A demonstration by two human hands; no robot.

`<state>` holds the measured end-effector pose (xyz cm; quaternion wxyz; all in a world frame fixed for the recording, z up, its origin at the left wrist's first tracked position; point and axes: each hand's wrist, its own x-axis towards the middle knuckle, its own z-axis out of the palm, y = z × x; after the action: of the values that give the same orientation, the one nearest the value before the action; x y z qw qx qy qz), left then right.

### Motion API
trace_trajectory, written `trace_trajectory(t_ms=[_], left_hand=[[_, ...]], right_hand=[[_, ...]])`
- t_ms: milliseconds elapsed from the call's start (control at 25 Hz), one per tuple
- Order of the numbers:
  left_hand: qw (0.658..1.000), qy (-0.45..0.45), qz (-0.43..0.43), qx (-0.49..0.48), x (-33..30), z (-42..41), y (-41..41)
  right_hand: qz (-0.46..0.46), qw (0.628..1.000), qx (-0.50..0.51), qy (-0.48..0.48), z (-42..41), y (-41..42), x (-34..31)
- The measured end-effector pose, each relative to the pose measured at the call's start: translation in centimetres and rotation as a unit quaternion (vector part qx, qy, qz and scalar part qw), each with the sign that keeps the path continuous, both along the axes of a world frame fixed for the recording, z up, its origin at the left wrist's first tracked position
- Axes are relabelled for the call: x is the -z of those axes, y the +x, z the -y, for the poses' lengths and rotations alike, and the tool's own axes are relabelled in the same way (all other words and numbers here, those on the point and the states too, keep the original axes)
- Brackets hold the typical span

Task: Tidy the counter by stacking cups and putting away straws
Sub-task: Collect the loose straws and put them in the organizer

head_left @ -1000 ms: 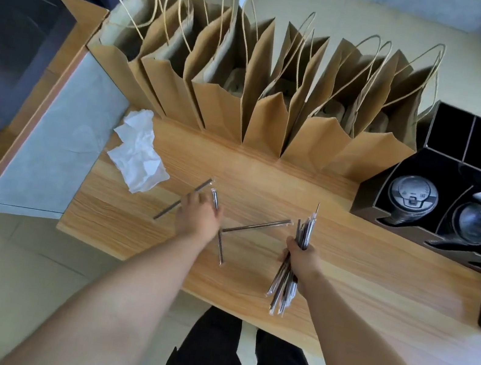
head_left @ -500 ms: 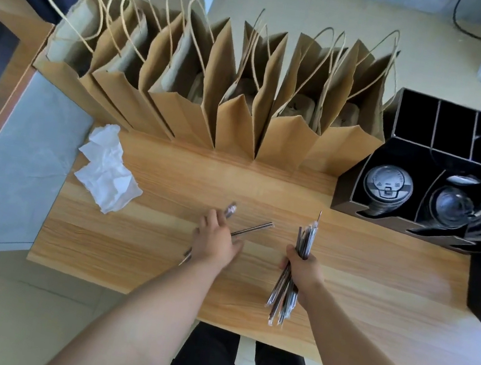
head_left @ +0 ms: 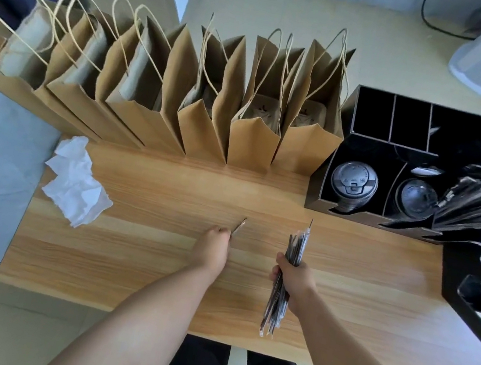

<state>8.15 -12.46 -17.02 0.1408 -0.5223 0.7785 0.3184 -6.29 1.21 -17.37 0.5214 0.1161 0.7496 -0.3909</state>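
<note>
Nearest you, your right hand (head_left: pixel 291 276) has its fingers clamped round a bundle of wrapped straws (head_left: pixel 285 282) held upright over the wooden counter (head_left: pixel 154 263); your left hand (head_left: pixel 212 249) sits just beside it, fingers closed on loose straws (head_left: pixel 239 225) whose tips poke out ahead. Further left lies a crumpled white napkin (head_left: pixel 76 185) — at the counter's edge; beyond stands a row of brown paper bags (head_left: pixel 207 105), and to the right a black organizer (head_left: pixel 396 165) holds stacked lids (head_left: pixel 354 181).
</note>
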Motion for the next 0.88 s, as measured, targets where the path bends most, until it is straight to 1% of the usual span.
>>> trace_trajectory(t_ms=[80,120,200,320,440,600,640,720,760,840,880], left_hand=[[0.997,0.035,-0.007,-0.073,-0.6,0.2,-1.2],[0.991,0.063,-0.029,-0.117,-1.1,0.4,-2.0],[0.968,0.143,-0.089,-0.185,-1.9,0.2,-3.2],[0.923,0.270,-0.152,-0.230,-2.7,-0.2,-4.1],[0.892,0.340,-0.174,-0.241,-2.9,-0.5,-4.3],[0.874,0.393,-0.176,-0.226,-3.1,-0.3,-4.3],[0.861,0.412,-0.183,-0.236,-3.3,-0.2,-4.2],[0.825,0.443,-0.202,-0.286,-3.9,0.0,-4.2],[0.811,0.442,-0.210,-0.320,-4.4,0.1,-4.3],[0.794,0.412,-0.215,-0.391,-4.7,0.5,-4.9],[0.780,0.404,-0.222,-0.424,-4.9,0.6,-5.3]], right_hand=[[0.008,1.000,-0.016,0.000,0.7,0.5,-0.3],[0.005,1.000,-0.022,-0.001,1.4,0.6,-0.6],[-0.007,0.999,-0.030,-0.009,2.8,1.0,-1.4],[-0.018,0.999,-0.046,-0.013,4.4,0.9,-2.7],[-0.015,0.999,-0.044,0.004,4.9,0.5,-3.0],[0.013,1.000,-0.001,-0.007,4.8,0.0,-2.3],[0.016,1.000,0.006,-0.015,4.7,-0.2,-2.3],[0.011,1.000,0.002,-0.024,4.5,-0.4,-2.7],[0.010,1.000,-0.006,-0.028,4.5,-0.4,-3.1],[0.036,0.998,-0.020,-0.051,4.4,-0.2,-3.9],[0.054,0.996,-0.027,-0.064,4.4,0.1,-4.2]])
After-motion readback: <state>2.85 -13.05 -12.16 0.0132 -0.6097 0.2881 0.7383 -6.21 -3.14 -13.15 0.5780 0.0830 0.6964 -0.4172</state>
